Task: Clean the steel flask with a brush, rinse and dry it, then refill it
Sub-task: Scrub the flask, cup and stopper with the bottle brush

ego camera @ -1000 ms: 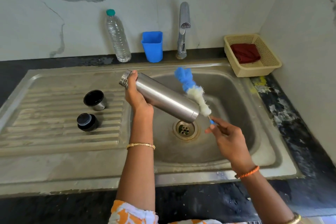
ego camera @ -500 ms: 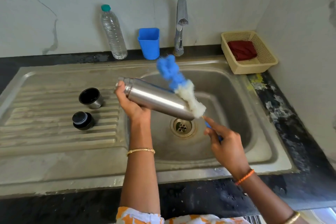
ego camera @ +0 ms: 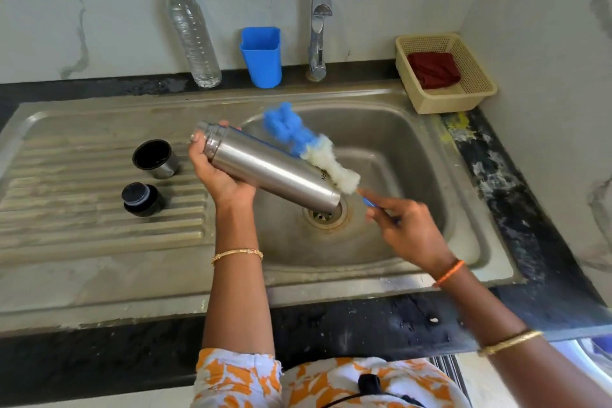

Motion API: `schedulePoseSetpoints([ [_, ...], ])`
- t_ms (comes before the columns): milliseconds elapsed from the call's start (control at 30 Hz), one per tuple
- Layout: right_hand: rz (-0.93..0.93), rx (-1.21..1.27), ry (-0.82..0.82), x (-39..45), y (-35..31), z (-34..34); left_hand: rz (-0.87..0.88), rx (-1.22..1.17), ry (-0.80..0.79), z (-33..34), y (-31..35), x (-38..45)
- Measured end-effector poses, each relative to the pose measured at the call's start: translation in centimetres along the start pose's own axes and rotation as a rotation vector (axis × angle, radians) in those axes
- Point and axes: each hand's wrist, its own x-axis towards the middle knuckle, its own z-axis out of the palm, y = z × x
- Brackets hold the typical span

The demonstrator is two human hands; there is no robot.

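Note:
The steel flask [ego camera: 268, 169] lies tilted over the sink basin [ego camera: 397, 149], its open neck up at the left and its base down over the drain [ego camera: 324, 214]. My left hand [ego camera: 218, 172] grips it from below near the neck. My right hand [ego camera: 404, 228] holds the blue handle of the bottle brush [ego camera: 311, 146]. The brush's blue and white fluffy head lies against the far side of the flask's body. The flask's steel cup [ego camera: 155, 159] and black stopper [ego camera: 140, 199] stand on the draining board.
At the back wall stand a clear plastic water bottle [ego camera: 193, 36], a blue cup [ego camera: 261, 56] and the tap [ego camera: 319, 20]. A beige basket [ego camera: 470, 89] with a red cloth [ego camera: 432, 68] sits at the back right corner. The black counter [ego camera: 496, 175] borders the sink.
The brush has slid along the flask's far side towards the neck. The flask has lowered slightly and stays tilted in my left hand.

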Motion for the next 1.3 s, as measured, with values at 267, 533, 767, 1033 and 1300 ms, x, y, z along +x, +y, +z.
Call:
schedulePoseSetpoints([
  [267,-0.033,0.058,-0.080,1.9,-1.6,-0.9,-0.131,0.121,-0.034,1.0,-2.3,-1.1],
  [533,-0.014,0.093,-0.278,2.1,1.3,-3.2,-0.077,0.057,-0.054,1.4,-1.2,-1.4],
  [767,0.065,0.213,-0.187,1.9,2.1,-2.1,-0.163,0.023,0.072,0.0,-1.5,-0.4],
  [1033,0.107,0.486,0.037,0.0,1.6,0.1,-0.381,-0.052,0.392,-0.5,-4.1,-0.1],
  [1300,0.037,0.541,0.198,-1.6,1.1,0.5,-0.504,-0.081,0.431,-0.6,-4.4,-0.4],
])
